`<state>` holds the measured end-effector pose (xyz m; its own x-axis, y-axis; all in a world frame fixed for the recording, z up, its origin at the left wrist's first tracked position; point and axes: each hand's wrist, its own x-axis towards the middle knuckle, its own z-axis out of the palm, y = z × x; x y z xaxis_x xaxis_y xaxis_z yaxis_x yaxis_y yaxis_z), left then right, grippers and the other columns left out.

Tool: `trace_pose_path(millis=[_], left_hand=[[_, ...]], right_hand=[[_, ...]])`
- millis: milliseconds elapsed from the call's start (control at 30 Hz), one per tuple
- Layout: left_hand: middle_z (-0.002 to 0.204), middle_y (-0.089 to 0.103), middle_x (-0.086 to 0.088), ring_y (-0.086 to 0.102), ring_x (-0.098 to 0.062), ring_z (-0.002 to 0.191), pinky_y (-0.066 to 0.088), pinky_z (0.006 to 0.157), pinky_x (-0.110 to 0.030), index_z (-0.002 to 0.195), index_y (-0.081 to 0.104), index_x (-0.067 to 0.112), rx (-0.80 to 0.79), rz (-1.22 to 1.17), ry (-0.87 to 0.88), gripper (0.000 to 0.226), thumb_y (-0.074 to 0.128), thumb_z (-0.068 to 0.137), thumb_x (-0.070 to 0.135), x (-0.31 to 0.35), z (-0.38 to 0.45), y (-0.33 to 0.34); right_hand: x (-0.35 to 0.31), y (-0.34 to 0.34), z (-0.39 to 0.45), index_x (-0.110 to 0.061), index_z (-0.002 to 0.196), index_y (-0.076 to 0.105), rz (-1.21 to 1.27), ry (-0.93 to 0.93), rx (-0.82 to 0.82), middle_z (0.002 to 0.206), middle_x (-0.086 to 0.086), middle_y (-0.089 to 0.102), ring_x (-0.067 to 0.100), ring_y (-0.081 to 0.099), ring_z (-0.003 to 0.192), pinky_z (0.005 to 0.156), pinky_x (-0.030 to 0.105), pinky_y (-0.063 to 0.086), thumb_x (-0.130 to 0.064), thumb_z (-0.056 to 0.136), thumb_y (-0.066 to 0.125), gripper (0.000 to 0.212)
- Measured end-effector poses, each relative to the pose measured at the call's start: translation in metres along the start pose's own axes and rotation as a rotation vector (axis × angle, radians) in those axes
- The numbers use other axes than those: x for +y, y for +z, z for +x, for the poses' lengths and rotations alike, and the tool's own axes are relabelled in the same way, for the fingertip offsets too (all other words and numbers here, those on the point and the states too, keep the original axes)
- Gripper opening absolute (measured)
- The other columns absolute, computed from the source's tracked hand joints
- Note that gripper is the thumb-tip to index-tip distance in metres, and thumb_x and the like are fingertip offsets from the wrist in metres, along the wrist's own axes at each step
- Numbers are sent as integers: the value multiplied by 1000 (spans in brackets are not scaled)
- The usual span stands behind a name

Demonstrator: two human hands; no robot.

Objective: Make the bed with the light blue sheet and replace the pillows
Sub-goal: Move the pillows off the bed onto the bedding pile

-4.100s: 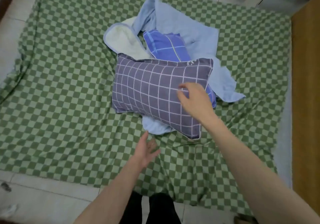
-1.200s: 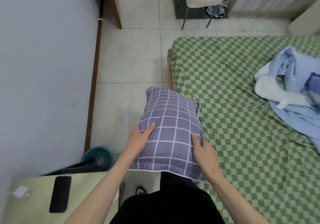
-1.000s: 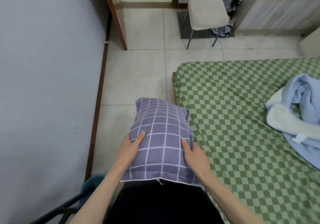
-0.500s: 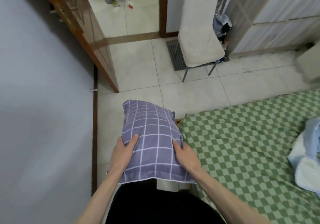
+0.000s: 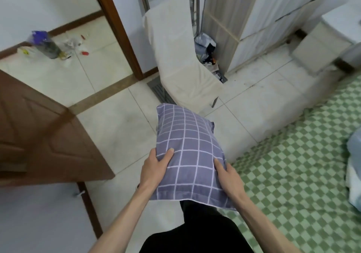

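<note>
Purple grid pillow (image 5: 188, 151), centre frame: grasped by left hand (image 5: 155, 166) and right hand (image 5: 228, 178), now carried off the green checked bed (image 5: 293, 174) toward the cream-covered chair (image 5: 181, 57), clearing the mattress for sheeting.

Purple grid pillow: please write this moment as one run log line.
purple grid pillow | held by left hand and right hand | over tiled floor, beside green checked bed | facing chair

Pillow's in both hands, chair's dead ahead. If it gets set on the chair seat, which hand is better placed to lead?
Right, marginally. The right hand grips the grid pillow on the side lined up with the chair seat; the left hand sits toward the door. Both grip it, so likely a two-handed set-down.
</note>
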<state>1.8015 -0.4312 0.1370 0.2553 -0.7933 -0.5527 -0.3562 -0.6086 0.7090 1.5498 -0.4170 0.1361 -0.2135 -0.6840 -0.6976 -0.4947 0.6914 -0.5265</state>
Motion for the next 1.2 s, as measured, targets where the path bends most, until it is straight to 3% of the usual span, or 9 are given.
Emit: trace_pose_path(millis=[67, 233, 433, 600, 733, 833, 967, 1100, 1200], left_hand=[[120, 68, 15, 65, -8, 99, 53, 85, -33, 123, 55, 40, -12, 47, 36, 71, 55, 73, 90, 32, 69, -4], [119, 66, 12, 65, -17, 106, 54, 94, -40, 126, 55, 37, -48, 162, 107, 78, 51, 73, 93, 129, 230, -24], [107, 62, 28, 66, -10, 102, 49, 72, -25, 119, 48, 45, -194, 192, 196, 67, 47, 73, 95, 222, 362, -26], [129, 59, 15, 60, -11, 113, 46, 89, -28, 138, 39, 39, -360, 364, 374, 74, 46, 81, 86, 285, 524, -1], [146, 56, -1, 55, -21, 127, 45, 102, -31, 147, 35, 25, -434, 557, 530, 65, 53, 96, 63, 313, 664, 26], [142, 58, -15, 56, -35, 126, 47, 104, -43, 142, 43, 10, -508, 796, 380, 56, 52, 102, 49, 300, 745, 48], [146, 56, -11, 59, -33, 125, 48, 105, -44, 147, 46, 15, -776, 1101, 34, 53, 55, 100, 40, 264, 809, 65], [147, 55, -6, 58, -27, 127, 47, 107, -41, 147, 48, 17, -914, 1176, -4, 50, 49, 104, 42, 253, 812, 75], [146, 57, -3, 55, -25, 130, 43, 110, -41, 143, 52, 17, -1003, 1277, -16, 45, 46, 105, 41, 250, 784, 55]], right_hand=[[-44, 2, 56, -18, 146, 51, 44, 5, -5, 145, 10, 56, 31, 55, 130, 103, 39, 42, -70, 94, 39, 74], [-163, -8, 160, -23, 134, 59, 146, 23, 51, 136, 7, 63, 28, 60, 121, 90, 34, 40, -67, 95, 39, 62], [-271, -42, 234, -27, 132, 54, 197, 71, 150, 134, 0, 63, 20, 59, 102, 85, 33, 40, -74, 92, 38, 63], [-344, -23, 351, -29, 144, 44, 438, 135, 228, 136, -7, 56, 14, 55, 108, 97, 32, 43, -61, 98, 47, 56], [-387, 15, 452, -32, 145, 41, 648, 251, 298, 131, -15, 53, 13, 55, 115, 102, 35, 44, -48, 99, 55, 50], [-397, 42, 525, -24, 142, 45, 828, 409, 163, 141, -1, 58, 24, 61, 121, 106, 47, 48, -29, 101, 58, 43], [-398, 76, 597, -33, 159, 20, 977, 571, -87, 154, 0, 42, 29, 46, 139, 111, 47, 42, -34, 104, 52, 64], [-402, 91, 620, -28, 149, 47, 748, 528, -198, 138, -1, 56, 17, 56, 114, 96, 32, 49, -36, 103, 50, 47], [-388, 93, 576, -19, 135, 62, 695, 595, -163, 116, -1, 67, 21, 65, 98, 86, 32, 54, -29, 100, 52, 38]])
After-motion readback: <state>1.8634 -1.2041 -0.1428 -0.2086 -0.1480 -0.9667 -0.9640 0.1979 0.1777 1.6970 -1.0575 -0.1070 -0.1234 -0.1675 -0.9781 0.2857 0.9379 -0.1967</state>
